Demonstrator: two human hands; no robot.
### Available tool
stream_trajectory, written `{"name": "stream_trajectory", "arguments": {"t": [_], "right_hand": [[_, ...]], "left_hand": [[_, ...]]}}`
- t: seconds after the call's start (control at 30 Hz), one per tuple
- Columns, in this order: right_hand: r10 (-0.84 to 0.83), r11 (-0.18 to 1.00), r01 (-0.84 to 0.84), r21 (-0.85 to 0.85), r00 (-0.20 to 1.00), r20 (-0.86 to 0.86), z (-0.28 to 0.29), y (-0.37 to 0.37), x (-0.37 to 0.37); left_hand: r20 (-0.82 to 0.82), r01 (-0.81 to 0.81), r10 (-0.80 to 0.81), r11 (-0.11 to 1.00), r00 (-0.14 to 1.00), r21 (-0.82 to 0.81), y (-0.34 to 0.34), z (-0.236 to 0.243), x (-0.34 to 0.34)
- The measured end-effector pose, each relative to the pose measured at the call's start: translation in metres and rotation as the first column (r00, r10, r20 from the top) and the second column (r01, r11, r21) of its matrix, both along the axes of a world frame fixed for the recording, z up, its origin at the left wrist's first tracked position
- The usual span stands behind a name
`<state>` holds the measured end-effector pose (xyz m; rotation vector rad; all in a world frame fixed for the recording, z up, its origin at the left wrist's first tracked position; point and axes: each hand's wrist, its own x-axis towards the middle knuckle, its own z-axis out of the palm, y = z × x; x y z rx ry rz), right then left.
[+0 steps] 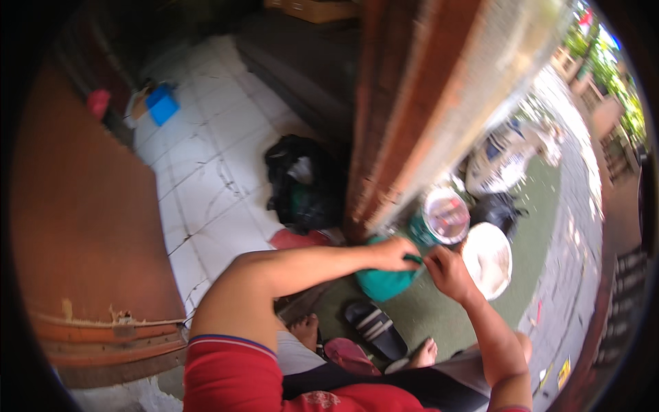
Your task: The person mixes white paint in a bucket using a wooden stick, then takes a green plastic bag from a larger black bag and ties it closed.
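Note:
My left hand (393, 253) and my right hand (447, 272) are close together in front of me, both with closed fingers. A short, thin green strip (413, 259) shows between them, pinched at either end. Its kind is too small and blurred to make out. Just below my left hand is a rounded teal thing (384, 280), like a bag or a bucket, partly covered by that hand. Whether the strip joins it I cannot tell. Beside my right hand stands a white tub (489, 261) with pale contents.
Beyond my hands are an open bucket (446, 216), a black bag (497, 211) and a white sack (500, 161). A wooden door post (419, 117) rises ahead. Another black bag (298, 185) lies on the tiled floor (213, 165). A dark slide sandal (375, 329) rests near my feet.

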<state>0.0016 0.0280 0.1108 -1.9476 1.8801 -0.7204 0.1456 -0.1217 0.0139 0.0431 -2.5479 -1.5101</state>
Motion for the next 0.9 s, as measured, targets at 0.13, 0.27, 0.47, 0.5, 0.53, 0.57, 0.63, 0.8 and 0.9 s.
{"name": "stream_trajectory", "arguments": {"t": [0.13,0.27,0.47,0.5,0.53,0.57,0.63,0.8,0.9], "right_hand": [[-0.059,0.991,0.036,0.131,0.983,0.173,-0.010,-0.009,-0.003],[-0.069,0.989,0.035,0.142,0.968,0.241,-0.005,-0.006,-0.006],[-0.069,0.990,0.036,0.139,0.968,0.243,-0.005,0.000,-0.005],[-0.072,0.989,0.039,0.141,0.969,0.238,-0.007,0.000,-0.006],[-0.073,0.989,0.040,0.141,0.970,0.233,-0.008,-0.002,-0.007],[-0.079,0.988,0.045,0.145,0.969,0.233,-0.008,-0.003,-0.007],[-0.091,0.986,0.055,0.154,0.969,0.232,-0.007,-0.005,-0.008],[-0.066,0.989,0.036,0.141,0.974,0.216,-0.008,-0.003,-0.011],[-0.024,0.998,0.013,0.063,0.983,0.182,-0.014,-0.006,-0.012]], "left_hand": [[-0.102,-0.084,0.111,0.968,0.989,0.238,-0.002,-0.003,0.014],[-0.128,-0.084,0.097,0.991,0.987,0.101,-0.004,0.002,0.005],[-0.058,-0.046,0.037,0.987,0.998,-0.154,-0.015,-0.001,0.009],[-0.032,-0.037,0.032,0.979,0.999,-0.203,-0.018,-0.003,0.012],[0.057,-0.008,0.022,0.972,0.998,-0.237,-0.022,-0.007,0.015],[0.006,-0.027,0.030,0.958,1.000,-0.286,-0.025,-0.011,0.019],[-0.097,-0.073,0.039,0.923,0.995,-0.379,-0.026,-0.017,0.025],[-0.106,-0.140,0.142,0.990,0.984,0.018,0.000,0.012,0.014],[-0.136,-0.152,0.155,0.988,0.978,0.035,0.004,0.004,0.005]]}}
